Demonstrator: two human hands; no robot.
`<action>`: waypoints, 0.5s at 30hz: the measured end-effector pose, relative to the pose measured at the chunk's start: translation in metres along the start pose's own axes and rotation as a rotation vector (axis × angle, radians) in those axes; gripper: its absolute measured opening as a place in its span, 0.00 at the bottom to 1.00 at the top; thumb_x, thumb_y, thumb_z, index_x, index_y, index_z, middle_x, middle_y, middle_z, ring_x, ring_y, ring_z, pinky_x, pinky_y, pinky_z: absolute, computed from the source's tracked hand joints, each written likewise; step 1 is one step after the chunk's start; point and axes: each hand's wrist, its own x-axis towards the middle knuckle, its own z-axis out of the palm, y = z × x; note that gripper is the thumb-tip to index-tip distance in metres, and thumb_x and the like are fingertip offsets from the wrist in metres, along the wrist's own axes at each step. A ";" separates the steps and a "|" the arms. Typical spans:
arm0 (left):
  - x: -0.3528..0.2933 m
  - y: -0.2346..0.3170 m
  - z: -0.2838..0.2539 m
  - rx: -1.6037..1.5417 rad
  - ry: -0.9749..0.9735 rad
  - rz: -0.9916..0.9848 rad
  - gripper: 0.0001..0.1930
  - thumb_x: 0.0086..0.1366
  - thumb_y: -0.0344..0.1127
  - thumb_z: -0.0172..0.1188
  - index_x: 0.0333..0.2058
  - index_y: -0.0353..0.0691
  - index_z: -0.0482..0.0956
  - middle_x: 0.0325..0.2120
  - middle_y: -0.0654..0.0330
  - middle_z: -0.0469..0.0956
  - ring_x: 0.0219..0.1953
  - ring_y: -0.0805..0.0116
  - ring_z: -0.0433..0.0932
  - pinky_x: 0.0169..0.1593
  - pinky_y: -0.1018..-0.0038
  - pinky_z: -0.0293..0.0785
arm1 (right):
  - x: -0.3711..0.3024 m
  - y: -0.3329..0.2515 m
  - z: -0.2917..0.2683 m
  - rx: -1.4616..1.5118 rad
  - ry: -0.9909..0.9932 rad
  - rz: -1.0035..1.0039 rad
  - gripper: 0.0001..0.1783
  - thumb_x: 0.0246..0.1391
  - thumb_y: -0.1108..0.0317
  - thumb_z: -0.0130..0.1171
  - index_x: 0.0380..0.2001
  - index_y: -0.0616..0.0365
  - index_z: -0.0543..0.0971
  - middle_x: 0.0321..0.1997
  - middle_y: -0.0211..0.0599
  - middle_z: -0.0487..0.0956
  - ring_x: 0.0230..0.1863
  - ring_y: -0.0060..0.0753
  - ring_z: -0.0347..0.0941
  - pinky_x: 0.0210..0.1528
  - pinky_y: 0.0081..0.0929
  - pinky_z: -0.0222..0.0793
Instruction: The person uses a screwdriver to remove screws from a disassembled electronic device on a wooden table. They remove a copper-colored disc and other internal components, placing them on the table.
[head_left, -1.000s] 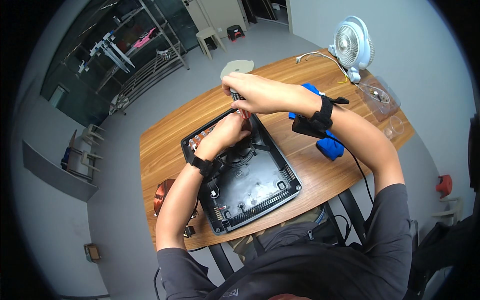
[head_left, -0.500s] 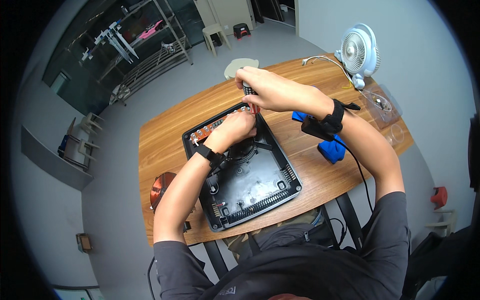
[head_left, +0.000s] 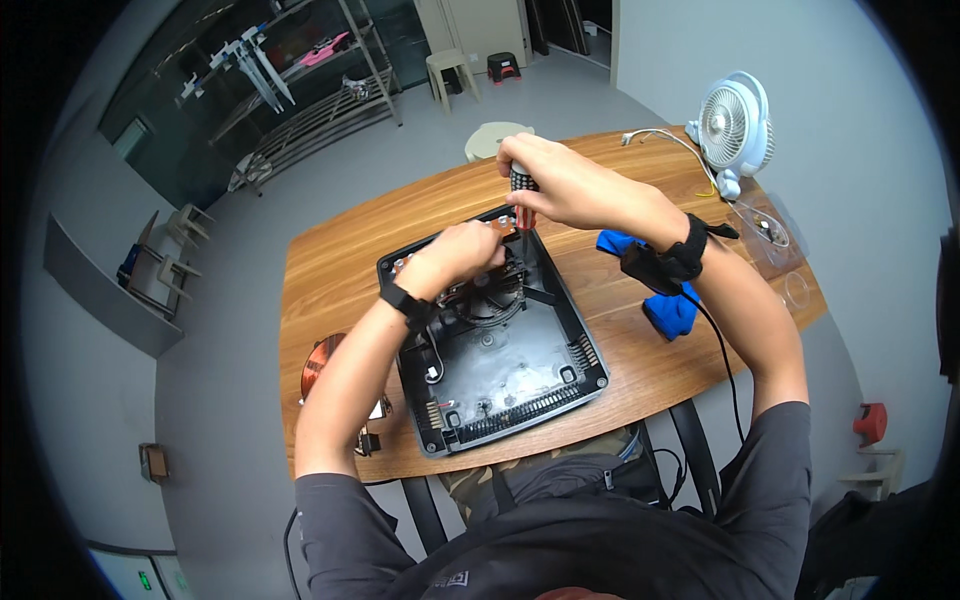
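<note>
No package, label or sign can be made out anywhere on the long brown wooden table (head_left: 340, 260). A black plastic appliance housing (head_left: 500, 360), lying open with its ribbed inside facing up, sits in the centre of the frame, tilted so one corner points toward the lower left.

The right hand (head_left: 555, 180), just above centre, is clenched around the dark ridged handle of a screwdriver (head_left: 521, 195) held upright, its shaft pointing down into the far edge of the housing. The left hand (head_left: 462, 255) rests curled on the parts at that same far edge, touching them just left of the screwdriver tip; whether it grips anything cannot be told. Both wrists wear black bands, and a black cable runs down from the right one.

A crumpled blue cloth (head_left: 668, 305) lies right of the housing, partly hidden by the right forearm. A small white desk fan (head_left: 732, 125) stands at the upper right corner of the table, a white cable beside it. A copper-coloured wire coil (head_left: 318, 362) lies at the table's left edge, behind the left forearm.

Against the earlier frame, the right hand has lifted slightly and moved further over the housing's far edge, while the left hand has stayed put.
</note>
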 end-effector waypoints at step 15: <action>-0.170 -0.180 0.042 0.207 -0.314 -0.461 0.17 0.69 0.35 0.49 0.41 0.32 0.86 0.42 0.38 0.83 0.48 0.39 0.82 0.51 0.54 0.79 | 0.044 -0.046 0.029 0.041 -0.063 -0.133 0.18 0.58 0.69 0.66 0.45 0.62 0.70 0.45 0.48 0.75 0.50 0.53 0.74 0.52 0.42 0.72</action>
